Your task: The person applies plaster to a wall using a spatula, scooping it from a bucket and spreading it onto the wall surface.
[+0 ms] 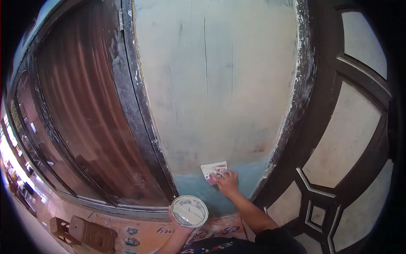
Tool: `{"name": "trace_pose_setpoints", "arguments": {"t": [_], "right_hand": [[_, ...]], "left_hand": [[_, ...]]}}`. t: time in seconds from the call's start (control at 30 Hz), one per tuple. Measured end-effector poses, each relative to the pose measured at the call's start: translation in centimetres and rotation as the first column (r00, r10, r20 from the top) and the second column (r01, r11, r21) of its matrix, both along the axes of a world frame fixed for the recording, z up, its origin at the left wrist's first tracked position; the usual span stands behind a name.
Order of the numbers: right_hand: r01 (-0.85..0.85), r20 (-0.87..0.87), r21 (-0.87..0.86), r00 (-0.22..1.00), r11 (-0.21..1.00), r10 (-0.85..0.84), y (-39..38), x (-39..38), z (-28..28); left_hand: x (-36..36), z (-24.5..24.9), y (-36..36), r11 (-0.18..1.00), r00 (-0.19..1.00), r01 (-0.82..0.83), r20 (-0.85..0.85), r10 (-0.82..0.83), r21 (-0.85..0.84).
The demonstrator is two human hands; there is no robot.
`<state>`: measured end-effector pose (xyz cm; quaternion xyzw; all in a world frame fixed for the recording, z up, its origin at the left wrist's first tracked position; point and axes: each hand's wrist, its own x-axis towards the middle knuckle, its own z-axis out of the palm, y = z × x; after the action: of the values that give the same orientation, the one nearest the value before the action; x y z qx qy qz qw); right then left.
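scraper blade (214, 170) and putty bowl (189, 211) are both in hand, low against the wall (220, 84). from the left: two brown plastic stools (84, 233) lie at the bottom corner, then a glass door (84, 118) with a brown curtain behind it. its dark door frame (139, 127) runs down to the wall's lower left corner. just right of that frame the left hand (177, 227) grips the round bowl from beneath, its open face turned up toward the camera, white paste inside. up and right of it the right hand (229, 183) is closed on the blade, pressing it flat where pale plaster meets a blue band. the blade reaches up and left from the fingers — its long axis runs nearly level, right end a little higher, free edge facing up. broad bare wall lies above; the door frame is near on the left, and the paint-flecked edge of a panelled door (338, 139) near on the right. a printed sheet (220, 232) lies below the hands.
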<state>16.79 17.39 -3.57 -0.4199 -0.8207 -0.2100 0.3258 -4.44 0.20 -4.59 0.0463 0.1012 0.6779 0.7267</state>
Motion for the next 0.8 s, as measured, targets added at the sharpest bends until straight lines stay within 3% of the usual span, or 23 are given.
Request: {"name": "trace_pose_setpoints", "arguments": {"t": [0.07, 0.13, 0.2, 0.23, 0.3, 0.33, 0.4, 0.5, 0.6, 0.8], "right_hand": [[-0.013, -0.137, -0.144, 0.990, 0.990, -0.007, -0.8, 0.2, 0.8], [-0.039, -0.223, -0.192, 0.975, 0.981, -0.005, -1.8, -0.2, 2.6], [-0.193, -0.606, -0.238, 0.795, 0.952, 0.010, -2.3, -0.7, 4.0], [-0.193, -0.602, -0.245, 0.799, 0.950, 0.007, -2.5, -0.6, 4.8], [-0.391, -0.779, -0.356, 0.625, 0.849, -0.039, -3.6, -0.6, 8.7], [-0.394, -0.776, -0.368, 0.629, 0.842, -0.045, -3.8, -0.5, 10.0], [-0.585, -0.890, -0.306, 0.456, 0.751, -0.008, -4.0, -0.5, 12.2], [-0.657, -0.922, -0.201, 0.378, 0.727, 0.087, -4.3, -0.2, 13.9], [-0.659, -0.935, -0.153, 0.338, 0.736, 0.108, -5.3, -0.2, 15.1], [-0.606, -0.917, -0.120, 0.371, 0.786, 0.146, -5.2, 1.1, 16.8]], "left_hand": [[-0.3, -1.2, 0.8, 0.997, 0.998, 0.001, 0.058, -0.005, 0.071], [-0.5, -1.2, 0.9, 1.000, 0.998, -0.015, 0.068, 0.014, 0.022], [-0.5, -0.2, 1.1, 0.999, 0.999, -0.005, 0.051, 0.002, 0.049], [-0.4, 0.2, 1.2, 0.999, 0.998, -0.023, 0.051, 0.021, 0.031], [-0.3, 1.3, 1.5, 0.999, 0.997, -0.026, 0.067, 0.023, 0.044], [-0.1, 1.9, 1.7, 0.999, 0.997, -0.032, 0.072, 0.029, 0.032], [0.3, 3.3, 2.0, 0.995, 0.998, -0.048, 0.041, 0.045, 0.089], [1.1, 5.9, 2.7, 0.991, 0.998, -0.062, 0.004, 0.062, 0.120], [1.9, 8.3, 3.6, 0.990, 0.998, -0.059, -0.001, 0.060, 0.131], [3.3, 11.7, 4.7, 0.973, 0.998, -0.044, 0.062, 0.030, 0.224]]}}
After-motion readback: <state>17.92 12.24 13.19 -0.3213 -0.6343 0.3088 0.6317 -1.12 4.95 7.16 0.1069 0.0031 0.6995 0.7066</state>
